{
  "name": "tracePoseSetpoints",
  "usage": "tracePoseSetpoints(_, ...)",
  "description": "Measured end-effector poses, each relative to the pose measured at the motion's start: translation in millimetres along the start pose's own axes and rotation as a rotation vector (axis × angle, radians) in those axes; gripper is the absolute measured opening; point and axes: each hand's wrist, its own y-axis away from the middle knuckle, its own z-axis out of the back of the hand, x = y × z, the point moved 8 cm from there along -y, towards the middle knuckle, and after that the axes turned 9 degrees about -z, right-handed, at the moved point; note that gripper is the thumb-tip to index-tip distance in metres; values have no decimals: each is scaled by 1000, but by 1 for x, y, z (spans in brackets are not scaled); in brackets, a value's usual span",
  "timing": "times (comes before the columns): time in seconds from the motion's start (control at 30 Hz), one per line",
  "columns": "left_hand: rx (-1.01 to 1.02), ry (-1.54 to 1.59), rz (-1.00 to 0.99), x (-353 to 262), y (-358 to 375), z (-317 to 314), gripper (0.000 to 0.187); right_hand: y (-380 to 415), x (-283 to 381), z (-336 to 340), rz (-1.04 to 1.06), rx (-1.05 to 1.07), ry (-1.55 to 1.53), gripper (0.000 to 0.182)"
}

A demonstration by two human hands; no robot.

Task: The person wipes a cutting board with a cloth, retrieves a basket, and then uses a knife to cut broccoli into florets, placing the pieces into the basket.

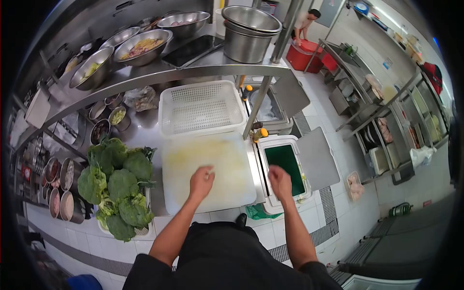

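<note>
My left hand [202, 182] hangs over the white cutting board [227, 159], fingers curled together; a small pale spot shows at the fingertips, too blurred to name. To the right, my right hand [280, 181] is closed in a loose fist, with nothing seen sticking out of it. It hovers near the inner edge of a white bin with a green inside [285, 159]. Yellowish stains mark the board. Left of the board, several broccoli heads [123, 183] are piled high in a white basket [145, 231].
Behind the board sits a white perforated basket [202, 107]. A steel shelf [193, 72] above carries bowls of food and stacked steel pots [250, 36]. The bin's grey lid [316, 159] hangs open. Another person [304, 26] bends over a red container [304, 55] at the back right.
</note>
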Motion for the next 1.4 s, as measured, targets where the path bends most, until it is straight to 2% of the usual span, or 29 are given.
tracePoseSetpoints(0.03, -21, 16, -5, 0, 30, 7, 26, -31, 6, 0, 14, -52, 17, 32)
tracePoseSetpoints(0.07, -16, 49, 41, 1, 59, 15, 25, -58, 20, 1, -121, -3, 121, 40)
tracePoseSetpoints(0.2, -94, 109, 205, 20, 146, 57, 24, -174, 20, -41, -74, -32, 251, 73)
tracePoseSetpoints(0.27, -205, 84, 354, 25, 182, 82, 24, -217, 16, -69, -112, -10, 340, 68)
tracePoseSetpoints(0.33, -312, 106, 433, 22, 208, 97, 24, -249, 4, -104, -36, 107, 459, 54)
tracePoseSetpoints(0.4, -472, 142, 490, 18, 229, 113, 24, -302, -43, -148, 95, 113, 437, 42)
tracePoseSetpoints(0.47, -532, 150, 495, 14, 238, 116, 25, -289, -16, -131, -15, 85, 323, 35)
tracePoseSetpoints(0.53, -499, 132, 539, 0, 234, 117, 23, -275, -4, -125, -198, 218, 276, 29)
tracePoseSetpoints(0.6, -516, 147, 538, -4, 231, 118, 25, -263, -3, -125, -186, 341, 252, 25)
tracePoseSetpoints(0.67, -421, 89, 429, -19, 214, 122, 26, -237, -4, -113, -230, 346, 128, 25)
tracePoseSetpoints(0.73, -408, 81, 399, -30, 198, 132, 26, -205, -8, -103, -213, 368, 72, 26)
tracePoseSetpoints(0.8, -363, 38, 328, -43, 178, 140, 25, -188, -52, -114, -257, 447, 276, 26)
tracePoseSetpoints(0.87, -326, 23, 301, -51, 160, 146, 25, -149, -71, -106, -284, 399, 296, 30)
tracePoseSetpoints(0.97, -273, 19, 233, -74, 136, 155, 24, -92, -60, -78, -251, 309, 296, 36)
tracePoseSetpoints(1.0, -271, 25, 189, -86, 129, 161, 23, -87, -88, -79, -203, 281, 237, 38)
tracePoseSetpoints(1.03, -292, -8, 127, -99, 125, 175, 20, -79, -125, -80, -151, 252, 176, 42)
tracePoseSetpoints(1.1, -534, -191, -58, -106, 128, 230, 18, -33, -138, -48, -211, 225, 122, 44)
tracePoseSetpoints(1.17, -794, -366, -32, -114, 136, 303, 21, 16, -135, -9, -239, 196, 37, 36)
tracePoseSetpoints(1.23, -848, -548, 67, -110, 140, 362, 36, 63, -141, 19, -265, 183, -182, 22)
tracePoseSetpoints(1.27, -848, -552, 57, -104, 138, 378, 36, 83, -135, 23, -266, 179, -191, 22)
tracePoseSetpoints(1.3, -853, -627, 86, -93, 136, 391, 48, 104, -129, 31, -282, 107, -277, 19)
tracePoseSetpoints(1.33, -851, -697, 113, -82, 134, 401, 60, 119, -131, 39, -305, 28, -359, 20)
tracePoseSetpoints(1.37, -833, -685, 92, -71, 131, 407, 60, 124, -146, 33, -360, 88, -298, 26)
tracePoseSetpoints(1.4, -827, -751, 65, -62, 128, 410, 70, 127, -166, 26, -421, 139, -234, 32)
